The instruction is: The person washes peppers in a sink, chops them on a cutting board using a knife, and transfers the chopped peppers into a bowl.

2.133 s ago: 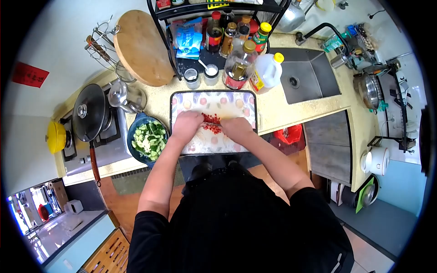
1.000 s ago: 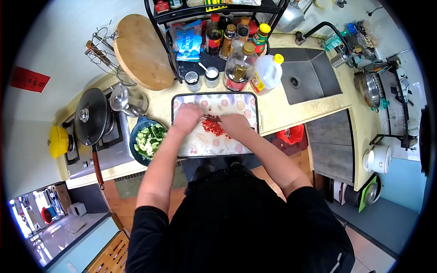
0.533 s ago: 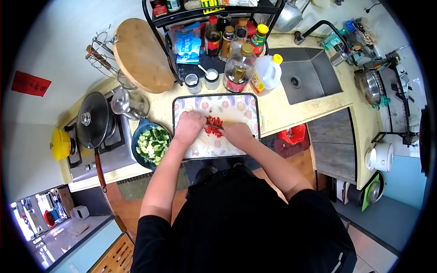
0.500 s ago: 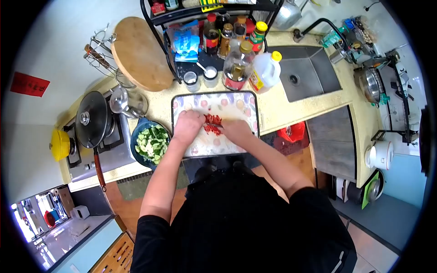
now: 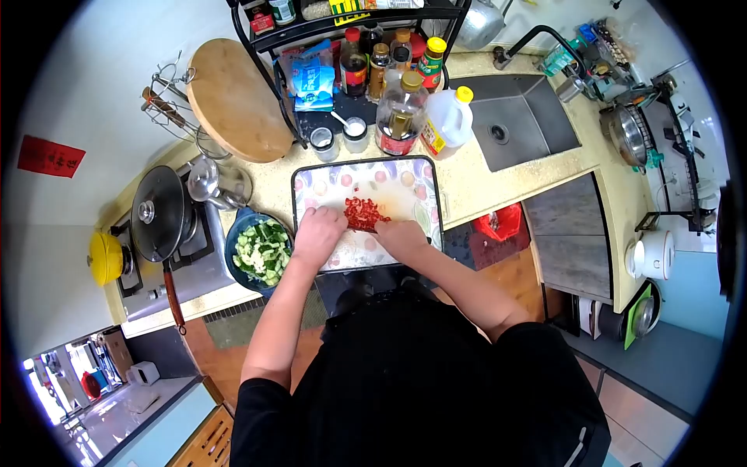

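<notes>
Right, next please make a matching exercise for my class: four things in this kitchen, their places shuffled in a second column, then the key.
Things
1. chopped red pieces
2. cut green pieces
3. black lidded pan
4. round wooden board

Places
A. on the stove
B. beside the black rack
C. on the patterned board
D. in the blue bowl

Pairs: 1-C, 2-D, 3-A, 4-B

This is a kitchen, with a square grey metal sink (image 5: 545, 124), a bent black tap (image 5: 537, 32), a silver stove (image 5: 201, 282) with a round black pan (image 5: 163, 232), and a black-edged white chopping board (image 5: 315, 182) with small red food bits (image 5: 362, 210)
</notes>
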{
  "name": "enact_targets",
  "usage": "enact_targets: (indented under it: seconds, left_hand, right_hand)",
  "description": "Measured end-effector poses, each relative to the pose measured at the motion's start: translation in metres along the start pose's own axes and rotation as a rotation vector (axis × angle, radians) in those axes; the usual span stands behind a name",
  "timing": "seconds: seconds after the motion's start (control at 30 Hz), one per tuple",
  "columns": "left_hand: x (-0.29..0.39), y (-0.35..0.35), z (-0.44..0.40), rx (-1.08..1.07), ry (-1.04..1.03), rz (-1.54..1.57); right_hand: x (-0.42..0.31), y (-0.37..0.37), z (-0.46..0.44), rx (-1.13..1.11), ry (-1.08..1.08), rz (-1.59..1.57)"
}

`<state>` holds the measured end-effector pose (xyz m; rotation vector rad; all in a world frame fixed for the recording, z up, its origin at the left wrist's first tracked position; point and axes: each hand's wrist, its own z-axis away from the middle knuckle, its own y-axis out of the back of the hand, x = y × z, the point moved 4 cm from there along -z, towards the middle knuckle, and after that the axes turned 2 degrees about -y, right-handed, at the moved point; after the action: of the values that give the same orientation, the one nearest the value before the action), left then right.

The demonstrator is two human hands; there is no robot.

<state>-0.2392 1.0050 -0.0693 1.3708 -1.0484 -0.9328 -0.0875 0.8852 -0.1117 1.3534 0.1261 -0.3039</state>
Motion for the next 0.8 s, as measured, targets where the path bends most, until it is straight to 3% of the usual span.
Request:
enact_targets:
  seconds: [0.23,0.37,0.53,0.67,0.8]
  left_hand:
    - [0.034,0.002,-0.010,0.074,-0.019,0.158]
    - [0.048,-0.004,-0.030,0.084,-0.055,0.063]
    - [0.023,-0.025,-0.009,0.148,0.114,0.258]
    - [0.027,-0.020,-0.024,0.097,0.038,0.175]
    - [0.031,-0.012,-0.035,0.054,0.004,0.100]
  right_hand:
    - [0.023,0.017,0.038,0.063,-0.060,-0.003]
    - [0.039,0.013,0.042,0.032,-0.086,-0.075]
    - [0.018,0.030,0.021,-0.082,-0.068,0.028]
    - [0.031,0.028,0.017,-0.145,-0.041,0.004]
    - [0.040,0.015,0.023,-0.028,-0.076,-0.026]
